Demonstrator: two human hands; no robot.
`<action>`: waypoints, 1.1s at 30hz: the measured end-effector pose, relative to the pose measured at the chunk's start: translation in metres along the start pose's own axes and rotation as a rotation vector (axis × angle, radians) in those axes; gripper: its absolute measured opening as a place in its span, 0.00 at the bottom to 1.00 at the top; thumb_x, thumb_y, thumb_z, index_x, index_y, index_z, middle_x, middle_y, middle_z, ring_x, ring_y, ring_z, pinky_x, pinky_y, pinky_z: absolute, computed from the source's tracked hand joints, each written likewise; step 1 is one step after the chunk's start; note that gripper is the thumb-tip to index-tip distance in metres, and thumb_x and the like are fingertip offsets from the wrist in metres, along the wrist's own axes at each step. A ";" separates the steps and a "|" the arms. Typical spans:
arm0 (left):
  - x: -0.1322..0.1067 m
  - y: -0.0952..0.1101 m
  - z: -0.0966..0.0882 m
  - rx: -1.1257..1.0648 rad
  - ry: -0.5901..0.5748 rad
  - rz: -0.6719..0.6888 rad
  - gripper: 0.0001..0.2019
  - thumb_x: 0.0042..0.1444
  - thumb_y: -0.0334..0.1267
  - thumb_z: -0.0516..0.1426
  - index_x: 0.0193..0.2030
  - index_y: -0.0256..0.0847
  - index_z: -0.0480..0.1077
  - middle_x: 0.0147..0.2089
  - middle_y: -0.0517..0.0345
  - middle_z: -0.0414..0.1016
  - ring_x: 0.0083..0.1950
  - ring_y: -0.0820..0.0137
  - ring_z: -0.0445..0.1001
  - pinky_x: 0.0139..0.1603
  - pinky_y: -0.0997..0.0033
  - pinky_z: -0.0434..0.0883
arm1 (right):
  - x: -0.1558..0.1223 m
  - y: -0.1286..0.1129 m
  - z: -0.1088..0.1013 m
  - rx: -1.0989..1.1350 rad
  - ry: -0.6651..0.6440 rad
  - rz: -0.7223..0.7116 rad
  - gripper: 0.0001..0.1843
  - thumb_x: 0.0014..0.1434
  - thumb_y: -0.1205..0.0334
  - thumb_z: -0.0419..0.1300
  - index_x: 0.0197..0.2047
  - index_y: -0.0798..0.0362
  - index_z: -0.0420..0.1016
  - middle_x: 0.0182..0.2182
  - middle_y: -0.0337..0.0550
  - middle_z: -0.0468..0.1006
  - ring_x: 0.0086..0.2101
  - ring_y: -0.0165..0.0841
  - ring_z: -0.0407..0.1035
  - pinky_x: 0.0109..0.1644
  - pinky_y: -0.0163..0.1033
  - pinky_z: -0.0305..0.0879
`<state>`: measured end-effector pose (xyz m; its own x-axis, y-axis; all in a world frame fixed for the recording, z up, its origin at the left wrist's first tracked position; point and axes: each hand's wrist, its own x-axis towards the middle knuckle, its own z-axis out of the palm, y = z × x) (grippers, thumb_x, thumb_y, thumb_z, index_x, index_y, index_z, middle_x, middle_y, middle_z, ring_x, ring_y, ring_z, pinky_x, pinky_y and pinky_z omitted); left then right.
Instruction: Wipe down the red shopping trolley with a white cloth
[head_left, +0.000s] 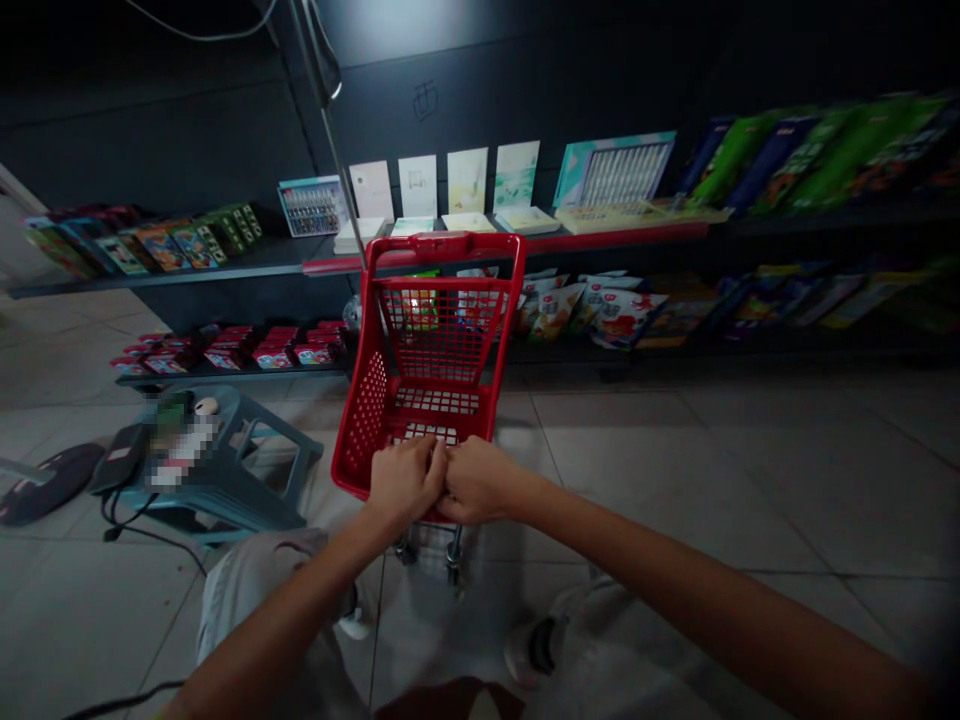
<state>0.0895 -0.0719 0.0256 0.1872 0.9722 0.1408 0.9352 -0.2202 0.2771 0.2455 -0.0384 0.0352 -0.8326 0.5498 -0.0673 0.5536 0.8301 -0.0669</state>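
A small red shopping cart [489, 400] with a perforated basket stands on the floor straight ahead, its tall frame on the far side and small wheels below the near side. My left hand [405, 478] is closed at the near rim of the cart, knuckles up. Right beside it, touching it at the thumbs, my right hand [476, 480] is closed on the same rim. Both sets of fingertips are hidden behind the hands. Through the lattice, the basket shows bare red plastic.
Beyond the cart runs a dark shelf unit [255, 262] with boxes, upright cards, pen sets and snack bags [626, 312]. A grey-blue stool [262, 500] bearing a dark device and other items stands left, with a cable on the floor. A thin metal pole [341, 170] rises behind the cart.
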 end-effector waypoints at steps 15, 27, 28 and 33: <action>-0.005 -0.038 0.006 0.069 0.016 0.064 0.25 0.73 0.45 0.45 0.32 0.39 0.77 0.30 0.49 0.82 0.30 0.67 0.77 0.31 0.66 0.51 | 0.017 0.074 -0.017 -0.020 0.098 -0.263 0.14 0.69 0.53 0.61 0.49 0.53 0.81 0.44 0.48 0.82 0.46 0.39 0.74 0.51 0.43 0.58; 0.011 -0.082 -0.005 -0.007 -0.071 0.199 0.30 0.73 0.48 0.44 0.20 0.41 0.68 0.22 0.54 0.73 0.24 0.72 0.66 0.32 0.67 0.54 | 0.039 0.148 -0.047 -0.190 0.144 -0.010 0.17 0.73 0.52 0.55 0.50 0.53 0.80 0.48 0.48 0.81 0.49 0.40 0.72 0.50 0.41 0.52; 0.013 -0.088 -0.006 0.001 -0.075 0.194 0.31 0.73 0.49 0.43 0.20 0.41 0.68 0.22 0.54 0.73 0.24 0.72 0.65 0.32 0.67 0.54 | 0.040 0.158 -0.048 -0.201 0.177 0.013 0.17 0.73 0.52 0.55 0.50 0.53 0.80 0.47 0.48 0.81 0.49 0.40 0.71 0.51 0.42 0.52; 0.021 -0.117 -0.012 0.082 -0.033 0.050 0.32 0.72 0.51 0.44 0.20 0.41 0.72 0.24 0.50 0.77 0.27 0.69 0.70 0.33 0.66 0.54 | 0.041 0.210 -0.052 -0.270 0.343 0.150 0.16 0.73 0.53 0.56 0.48 0.55 0.80 0.48 0.51 0.81 0.50 0.42 0.68 0.53 0.44 0.52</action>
<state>-0.0195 -0.0263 0.0074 0.2428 0.9626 0.1205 0.9458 -0.2625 0.1912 0.3263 0.1632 0.0703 -0.7269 0.6271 0.2797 0.6816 0.7084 0.1833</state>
